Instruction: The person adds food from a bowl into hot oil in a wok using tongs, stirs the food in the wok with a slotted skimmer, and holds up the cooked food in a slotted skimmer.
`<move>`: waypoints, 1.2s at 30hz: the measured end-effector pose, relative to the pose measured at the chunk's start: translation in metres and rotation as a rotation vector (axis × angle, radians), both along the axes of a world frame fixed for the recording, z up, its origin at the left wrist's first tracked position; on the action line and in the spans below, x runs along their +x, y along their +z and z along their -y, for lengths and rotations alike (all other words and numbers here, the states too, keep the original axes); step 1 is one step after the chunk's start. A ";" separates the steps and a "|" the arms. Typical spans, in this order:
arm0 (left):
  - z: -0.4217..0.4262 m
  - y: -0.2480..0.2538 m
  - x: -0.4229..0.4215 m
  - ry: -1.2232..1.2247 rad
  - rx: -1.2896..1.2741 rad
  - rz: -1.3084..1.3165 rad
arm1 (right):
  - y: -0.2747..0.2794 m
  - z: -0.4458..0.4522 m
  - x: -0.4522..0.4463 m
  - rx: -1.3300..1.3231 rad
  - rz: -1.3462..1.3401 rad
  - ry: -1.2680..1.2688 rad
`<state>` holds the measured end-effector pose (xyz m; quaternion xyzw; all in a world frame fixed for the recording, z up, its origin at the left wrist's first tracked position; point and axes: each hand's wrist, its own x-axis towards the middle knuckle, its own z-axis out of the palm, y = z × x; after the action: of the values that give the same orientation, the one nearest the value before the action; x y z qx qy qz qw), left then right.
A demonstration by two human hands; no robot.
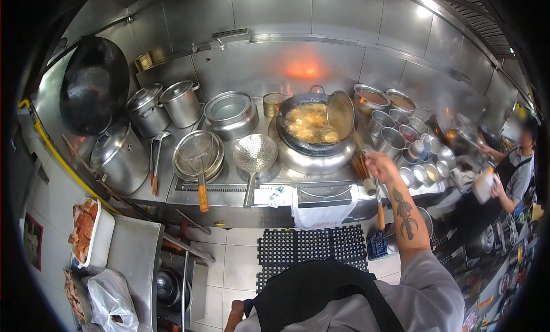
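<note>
My right hand (381,167) is closed around the long handle of a round strainer (341,115). The strainer is tipped on edge at the right side of a wok (281,134), its lower rim by the food. Pale golden pieces of food (309,122) bubble in the liquid inside the wok. Below my hand, a wooden handle end (380,216) points down past the counter edge. Close beside the hand is a bamboo brush (361,167). My left hand (235,310) shows only partly, low by my apron, and its fingers cannot be made out.
A perforated ladle (255,154) and a wire strainer on bowls (199,157) lie left of the wok. Several lidded pots (120,154) stand farther left. Metal seasoning containers (392,139) are at right, where another person (510,171) works. A towel (325,211) hangs in front.
</note>
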<state>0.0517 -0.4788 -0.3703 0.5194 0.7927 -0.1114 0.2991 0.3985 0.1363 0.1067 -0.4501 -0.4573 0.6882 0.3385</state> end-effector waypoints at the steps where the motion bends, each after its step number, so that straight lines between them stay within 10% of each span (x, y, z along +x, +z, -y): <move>1: 0.000 -0.002 0.003 0.141 -0.005 0.006 | 0.000 -0.001 0.001 -0.008 -0.014 0.001; 12: -0.009 -0.023 0.004 0.248 -0.037 0.020 | 0.014 0.007 0.011 -0.026 0.113 0.103; 24: 0.011 -0.022 0.007 0.225 -0.025 0.020 | -0.026 0.001 -0.001 -0.357 -0.482 0.145; 36: 0.001 -0.016 0.000 0.179 -0.025 0.008 | -0.045 -0.012 -0.041 -0.106 -0.070 0.130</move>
<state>0.0512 -0.4796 -0.3866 0.4432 0.8333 -0.0919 0.3174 0.3573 0.1479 0.0621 -0.4124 -0.4365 0.7473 0.2846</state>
